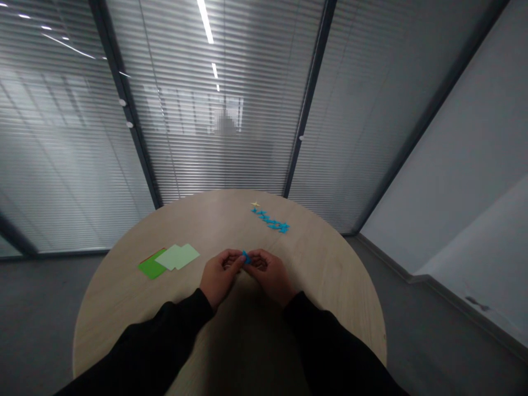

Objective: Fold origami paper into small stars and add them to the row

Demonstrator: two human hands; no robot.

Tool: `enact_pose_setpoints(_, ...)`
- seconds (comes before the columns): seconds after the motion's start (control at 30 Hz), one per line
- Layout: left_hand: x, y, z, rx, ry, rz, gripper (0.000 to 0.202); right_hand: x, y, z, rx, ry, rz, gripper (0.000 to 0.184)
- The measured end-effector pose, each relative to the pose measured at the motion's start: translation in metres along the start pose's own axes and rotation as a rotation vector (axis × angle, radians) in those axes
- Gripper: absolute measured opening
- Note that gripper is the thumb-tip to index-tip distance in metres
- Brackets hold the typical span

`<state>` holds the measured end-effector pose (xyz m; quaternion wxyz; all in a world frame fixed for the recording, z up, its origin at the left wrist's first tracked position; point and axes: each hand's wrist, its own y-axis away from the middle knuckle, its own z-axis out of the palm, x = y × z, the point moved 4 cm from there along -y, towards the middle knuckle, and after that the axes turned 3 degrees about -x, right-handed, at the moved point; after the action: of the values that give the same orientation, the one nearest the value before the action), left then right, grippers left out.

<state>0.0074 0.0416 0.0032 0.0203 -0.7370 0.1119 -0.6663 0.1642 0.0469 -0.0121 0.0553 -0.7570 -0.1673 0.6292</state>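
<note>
Delicately, two hands meet near the middle of a round wooden table (334, 313), thumbs and fingertips pinching a small blue piece (246, 257) between them. The left hand (220, 276) and the right hand (272, 275) both grip it, the other fingers curled inward, wrists emerging from black sleeves (179, 324). The fingers hide most of the piece, so its full shape cannot be told

Beyond the right hand, toward the table's far edge, lies a trail of blue pointed shapes (272, 221), bunched closest at its right end, with a single yellow pointed shape (255, 204) at the far end. To the left of the left hand, pale green sheets (178, 257) overlap a brighter green sheet (152, 268)

Judging by its look, the piece is probably folded paper: nearly weightless, a little springy at the creases, not very slippery, easily crushed or torn. A light fingertip hold along its edges or folded corners should suit it better than a squeeze across the middle
</note>
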Motion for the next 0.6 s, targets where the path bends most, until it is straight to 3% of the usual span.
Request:
enact_pose_setpoints(0.23,0.0025,-0.0007,-0.0025,0.016,-0.04,0.001,0.037,-0.0093,0.0006,-0.0025,-0.11,-0.119,0.092,0.036)
enact_pose_setpoints(0.6,0.0027,0.0016,0.0028,-0.033,0.034,-0.061,0.04,-0.01,-0.0002,-0.0073,-0.05,-0.096,0.132,0.027)
